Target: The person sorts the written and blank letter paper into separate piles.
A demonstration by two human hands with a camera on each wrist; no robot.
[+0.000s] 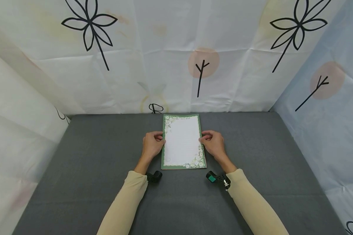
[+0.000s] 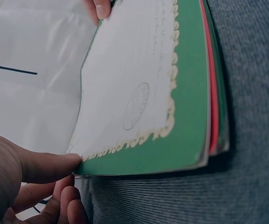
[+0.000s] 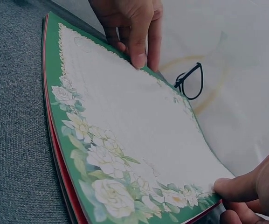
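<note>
A stack of decorative letter paper (image 1: 182, 143) lies upright before me on the table, its top sheet white with a green border and pale flowers. My left hand (image 1: 152, 144) pinches the left edge, thumb on top and fingers below. At the opposite edge my right hand (image 1: 214, 143) pinches in the same way. Red and green sheet edges show beneath the top sheet (image 2: 125, 88) in the left wrist view. White roses and leaves fill one corner of the paper (image 3: 113, 196) in the right wrist view, where the sheets bow slightly.
A dark grey cloth covers the table (image 1: 106, 150). White fabric with black plant drawings hangs behind it (image 1: 164, 65) and along both sides. The paper's far edge reaches close to the back of the table. Each wrist wears a black camera (image 1: 154, 176).
</note>
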